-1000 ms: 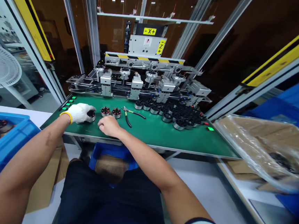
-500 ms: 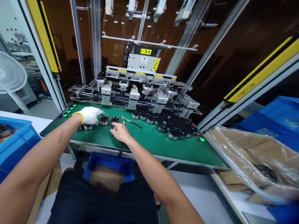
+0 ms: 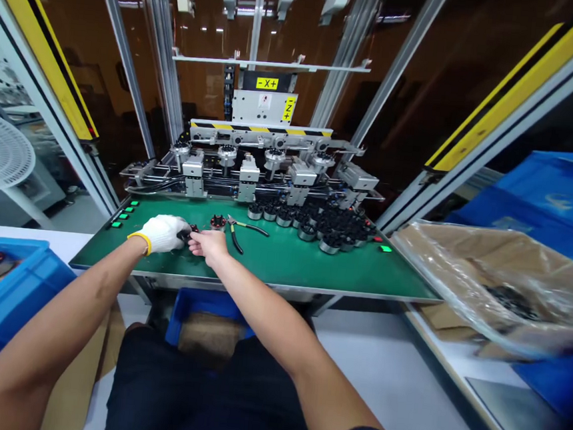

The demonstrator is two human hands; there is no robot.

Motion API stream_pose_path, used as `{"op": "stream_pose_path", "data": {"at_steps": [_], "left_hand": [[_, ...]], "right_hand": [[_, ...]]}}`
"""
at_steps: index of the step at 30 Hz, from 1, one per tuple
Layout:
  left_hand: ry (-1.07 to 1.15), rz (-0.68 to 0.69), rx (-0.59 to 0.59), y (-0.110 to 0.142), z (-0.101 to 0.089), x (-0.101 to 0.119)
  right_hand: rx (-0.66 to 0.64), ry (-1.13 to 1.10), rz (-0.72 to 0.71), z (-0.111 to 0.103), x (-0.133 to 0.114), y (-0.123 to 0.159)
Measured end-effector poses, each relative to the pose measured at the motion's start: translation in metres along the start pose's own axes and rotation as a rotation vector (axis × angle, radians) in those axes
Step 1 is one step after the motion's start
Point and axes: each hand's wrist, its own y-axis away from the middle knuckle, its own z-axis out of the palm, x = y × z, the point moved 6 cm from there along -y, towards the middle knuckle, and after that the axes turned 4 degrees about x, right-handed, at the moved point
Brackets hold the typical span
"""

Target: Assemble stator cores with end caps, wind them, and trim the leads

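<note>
My left hand (image 3: 163, 234), in a white knitted glove with a yellow cuff, has its fingers closed around a motor stator (image 3: 184, 235) with a dark top, mostly covered by the hands. Bare, my right hand (image 3: 209, 246) meets it from the right, thumb and fingertips pinched at the stator; what exactly they grip is too small to make out. Just behind my right hand stands another motor stator (image 3: 218, 222) with reddish copper windings. Beside that lie spread cutting pliers (image 3: 239, 232) with black and yellow-green handles.
Many black-topped stators (image 3: 308, 230) crowd the green bench (image 3: 282, 265) at right. Behind them runs a metal winding machine (image 3: 250, 175). A blue crate (image 3: 14, 285) of stators stands left, a plastic-lined box (image 3: 463, 264) right, and a blue bin (image 3: 213, 299) below the bench edge.
My right hand has moved left, from beside the copper-wound stator to my left hand, and its fingers are now pinched. My left hand has closed on a stator. The view has shifted slightly.
</note>
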Motion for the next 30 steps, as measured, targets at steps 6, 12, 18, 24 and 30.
{"op": "stream_pose_path", "data": {"at_steps": [6,12,18,24,30], "left_hand": [[0.004,-0.105,0.004,-0.003,0.001,-0.004],[0.024,-0.142,-0.021,-0.011,0.004,-0.005],[0.081,-0.127,-0.056,-0.009,0.006,-0.012],[0.134,-0.086,-0.064,-0.008,0.007,-0.013],[0.158,-0.104,0.033,-0.006,-0.016,-0.009]], "right_hand": [[-0.057,0.282,-0.042,-0.025,0.006,0.002],[0.001,0.658,-0.248,-0.041,-0.011,0.013],[-0.042,0.786,-0.369,-0.044,-0.010,0.019],[-0.096,0.680,-0.341,-0.061,0.007,0.029],[-0.042,0.360,-0.087,-0.096,0.014,0.013]]}}
